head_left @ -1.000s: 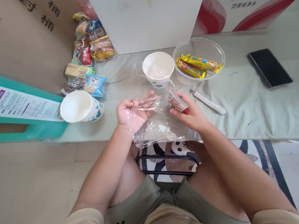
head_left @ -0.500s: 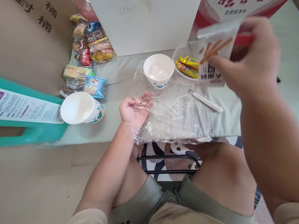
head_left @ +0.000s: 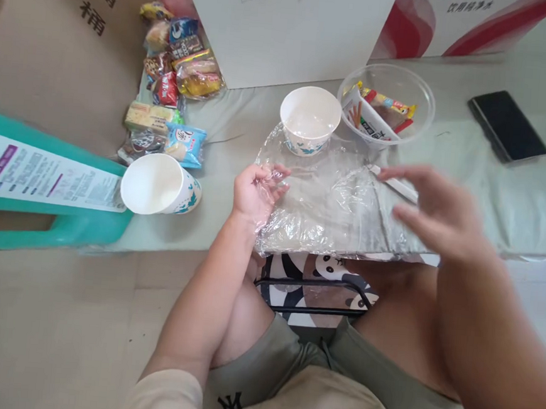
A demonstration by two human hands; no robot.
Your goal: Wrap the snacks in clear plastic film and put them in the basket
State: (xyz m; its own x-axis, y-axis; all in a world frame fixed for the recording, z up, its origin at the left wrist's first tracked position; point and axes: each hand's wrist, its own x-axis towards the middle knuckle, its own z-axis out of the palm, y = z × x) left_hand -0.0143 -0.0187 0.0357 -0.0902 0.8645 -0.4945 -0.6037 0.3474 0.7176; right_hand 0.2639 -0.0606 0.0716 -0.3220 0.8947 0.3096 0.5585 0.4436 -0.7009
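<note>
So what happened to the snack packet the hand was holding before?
The right hand lifted the stick-snack packet, let it go in the clear bowl, and now hovers open and empty over the plastic wrap. The left hand still grips the wrap's edge; the paper bowl, paper cup and phone stayed put.

The cardboard [head_left: 53, 55] reads "桶"; the red-white box [head_left: 438, 28] reads "饮用纯净水".
</note>
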